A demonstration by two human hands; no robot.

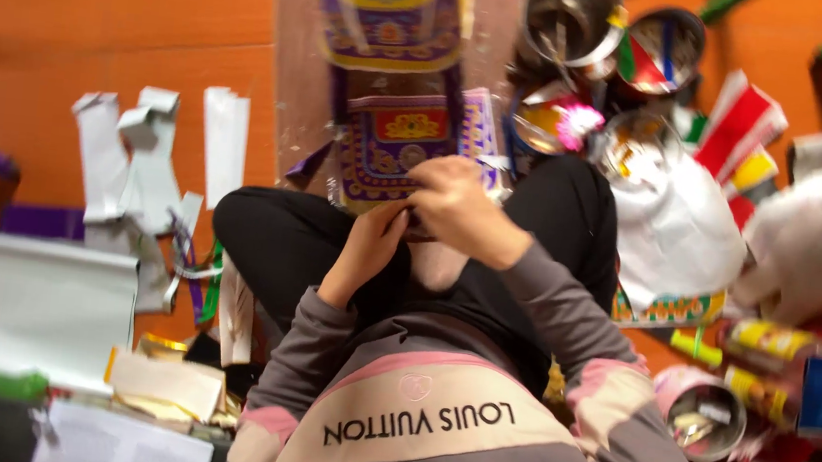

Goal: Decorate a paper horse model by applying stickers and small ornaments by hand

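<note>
On the orange floor (150, 15), a person sits cross-legged, black trousers (289, 244) visible, grey and pink sleeves leading to both hands. The view is tilted and partly blurred.

Left hand (369, 247): raised at the lower edge of a purple, red and gold decorated paper piece (404, 145); fingertips appear to touch that edge, but whether they pinch it cannot be told.

Right hand (458, 210): curled over the same lower edge, fingers bent down onto the paper, apparently gripping it. The two hands sit just beside each other.

The decorated paper piece stands in front of the knees, over a brown board (296, 69) lying on the floor. A second, similar yellow and purple piece (392, 8) rises above it, blurred.

Surroundings: folded white paper strips (137, 154) lie to the left of the knee; a grey sheet (23, 299) lies nearer the left frame edge. Round metal tins (572, 16) holding coloured scraps stand beyond the right knee, near a white bag (677, 232). Another open tin (700, 415) lies beside the right elbow.
</note>
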